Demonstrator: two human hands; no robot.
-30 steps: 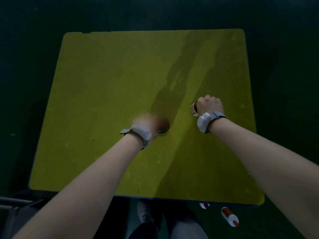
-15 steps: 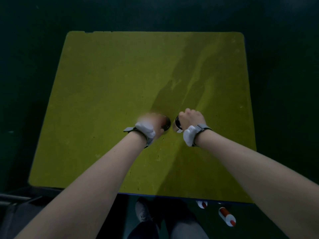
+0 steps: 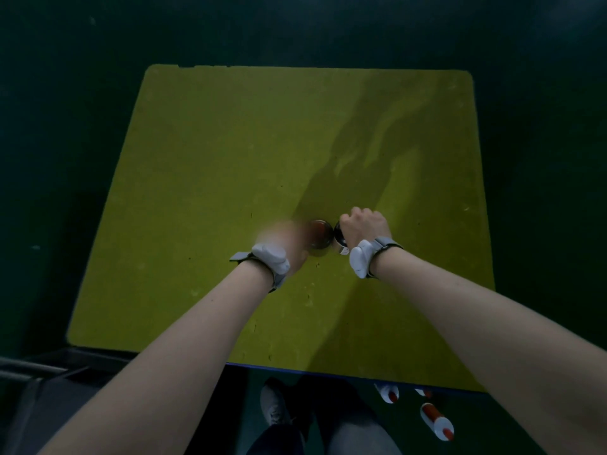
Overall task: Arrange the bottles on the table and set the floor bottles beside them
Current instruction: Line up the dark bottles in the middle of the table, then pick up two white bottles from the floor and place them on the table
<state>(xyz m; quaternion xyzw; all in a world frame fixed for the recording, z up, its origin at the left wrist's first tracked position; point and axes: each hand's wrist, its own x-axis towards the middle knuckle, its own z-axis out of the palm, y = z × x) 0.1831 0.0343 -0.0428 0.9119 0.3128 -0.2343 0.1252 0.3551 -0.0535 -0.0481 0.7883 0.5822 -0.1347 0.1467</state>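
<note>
Two dark bottles stand side by side near the middle of the yellow table point(image 3: 203, 165), seen from above. My left hand point(image 3: 285, 244), blurred, is wrapped on the left bottle point(image 3: 320, 236), whose round dark top shows. My right hand point(image 3: 363, 224) is closed over the right bottle point(image 3: 340, 239), which has a white label at its lower side. The two bottles touch or nearly touch. On the dark floor below the table's near edge lie three white bottles with red bands: one point(image 3: 437, 421) in full view, one point(image 3: 389, 393) and another point(image 3: 423, 393) partly hidden by the edge.
The table's near edge has a blue rim point(image 3: 295, 369). My shoe point(image 3: 274, 405) and legs are under it. Grey metal bars point(image 3: 29, 372) stick out at the lower left. Dark green floor surrounds the table.
My right hand has slid its bottle leftward and nearer, from well right of the left bottle to right beside it. My left hand has stayed on its bottle.
</note>
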